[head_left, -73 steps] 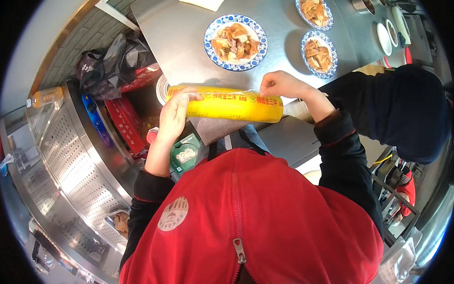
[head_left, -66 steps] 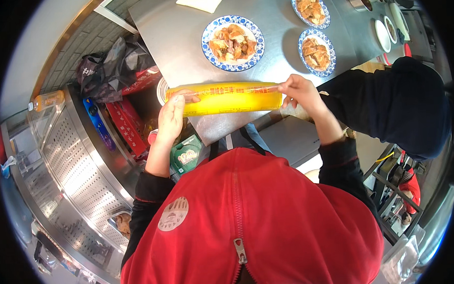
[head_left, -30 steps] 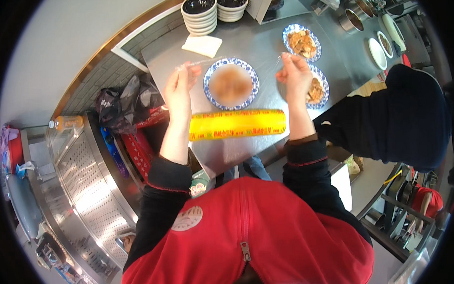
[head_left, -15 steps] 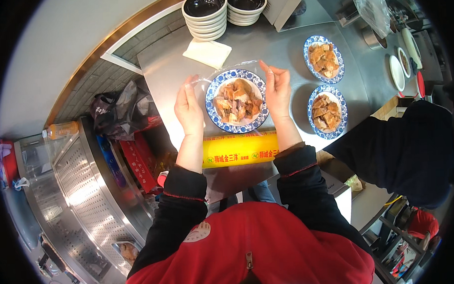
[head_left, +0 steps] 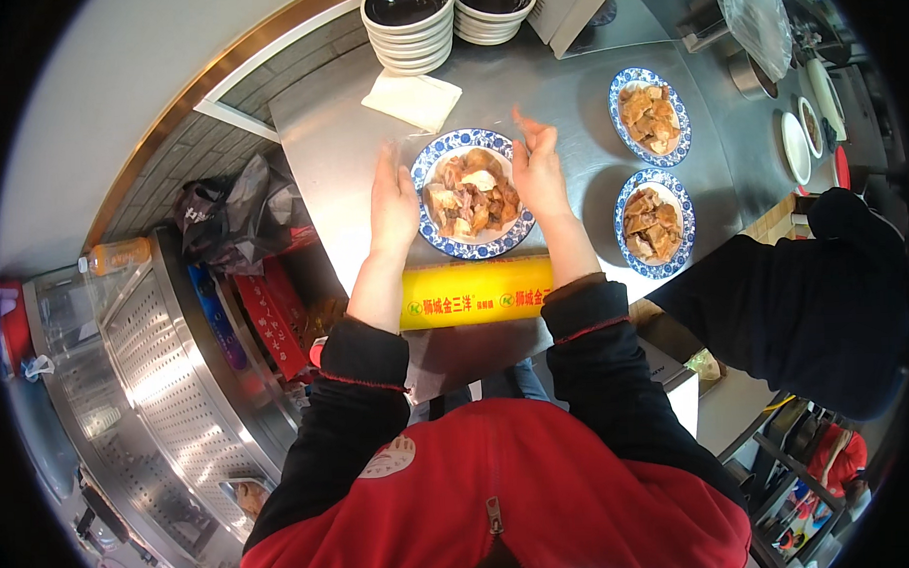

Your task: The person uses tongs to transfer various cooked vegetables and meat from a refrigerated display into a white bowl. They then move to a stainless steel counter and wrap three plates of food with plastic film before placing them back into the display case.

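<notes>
A blue-and-white patterned plate (head_left: 483, 248) of chopped brown-skinned cooked meat (head_left: 471, 193) rests on the steel counter in front of me. Clear cling film (head_left: 459, 124), hard to make out, spans its far side. My left hand (head_left: 394, 208) is at the plate's left rim, fingers pointing away from me and closed on the film's edge. At the right rim, my right hand (head_left: 539, 176) pinches the other side of the film. Between my wrists, along the counter's near edge, lies a yellow cling film box (head_left: 475, 293) with red print.
Two more patterned plates of meat (head_left: 649, 117) stand to the right. Stacked dark-lined bowls (head_left: 408, 35) and a folded cream cloth (head_left: 412, 100) are at the back. A person's dark sleeve (head_left: 745, 299) reaches in from the right. Black plastic bags (head_left: 237, 211) sit at the left.
Both hands have drawn nearer to me along the plate's sides, and my left hand has shifted right, close against the rim. The film has come down closer to the plate.
</notes>
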`<state>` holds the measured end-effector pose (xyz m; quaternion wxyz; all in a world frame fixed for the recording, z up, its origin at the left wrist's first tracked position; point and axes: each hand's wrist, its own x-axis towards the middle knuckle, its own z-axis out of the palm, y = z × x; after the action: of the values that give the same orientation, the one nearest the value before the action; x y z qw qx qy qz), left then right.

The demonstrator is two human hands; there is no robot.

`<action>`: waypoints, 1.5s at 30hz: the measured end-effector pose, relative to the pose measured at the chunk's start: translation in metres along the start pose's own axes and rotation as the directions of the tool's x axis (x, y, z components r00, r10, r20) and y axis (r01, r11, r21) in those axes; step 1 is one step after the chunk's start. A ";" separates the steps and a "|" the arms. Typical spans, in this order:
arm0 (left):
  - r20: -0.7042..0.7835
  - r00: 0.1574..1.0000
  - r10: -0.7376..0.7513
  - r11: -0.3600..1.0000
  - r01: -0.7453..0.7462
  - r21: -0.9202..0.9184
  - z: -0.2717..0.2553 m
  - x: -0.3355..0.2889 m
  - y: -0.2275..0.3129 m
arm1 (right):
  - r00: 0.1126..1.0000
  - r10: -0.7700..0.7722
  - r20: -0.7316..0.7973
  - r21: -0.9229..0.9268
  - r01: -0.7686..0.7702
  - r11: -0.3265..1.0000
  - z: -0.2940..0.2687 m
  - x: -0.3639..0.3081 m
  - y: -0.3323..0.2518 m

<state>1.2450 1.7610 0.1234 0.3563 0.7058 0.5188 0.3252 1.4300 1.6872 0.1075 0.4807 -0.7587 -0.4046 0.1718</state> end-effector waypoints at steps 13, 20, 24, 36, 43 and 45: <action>0.236 0.906 -0.351 0.880 0.233 0.414 -0.009 0.003 0.005 | 0.855 0.500 0.136 -0.663 -0.297 0.687 -0.021 0.002 -0.026; 0.407 0.749 -0.523 0.804 0.276 0.526 -0.054 -0.010 0.010 | 0.929 0.333 0.160 -0.601 -0.176 0.780 -0.033 0.010 -0.036; 0.114 0.984 -0.136 0.860 0.060 0.507 -0.119 -0.078 0.002 | 0.913 -0.074 0.402 -0.335 0.222 0.916 -0.007 0.043 -0.036; 0.156 0.941 -0.301 0.926 0.327 -0.187 -0.106 -0.121 -0.024 | 0.856 0.089 0.509 -0.381 0.132 0.915 0.006 0.066 -0.014; 0.532 0.721 -0.445 0.893 0.403 0.202 -0.134 -0.084 -0.025 | 0.847 0.195 0.495 -0.393 0.018 0.919 -0.005 0.058 0.001; 0.540 0.681 -0.494 0.856 0.489 0.167 -0.133 -0.084 -0.025 | 0.867 0.200 0.456 -0.376 -0.016 0.926 -0.006 0.056 0.003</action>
<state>1.1016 1.7073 0.1656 0.5644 0.6056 0.5609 -0.0086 1.4695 1.7262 0.1156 0.2056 -0.7878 -0.4930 0.3068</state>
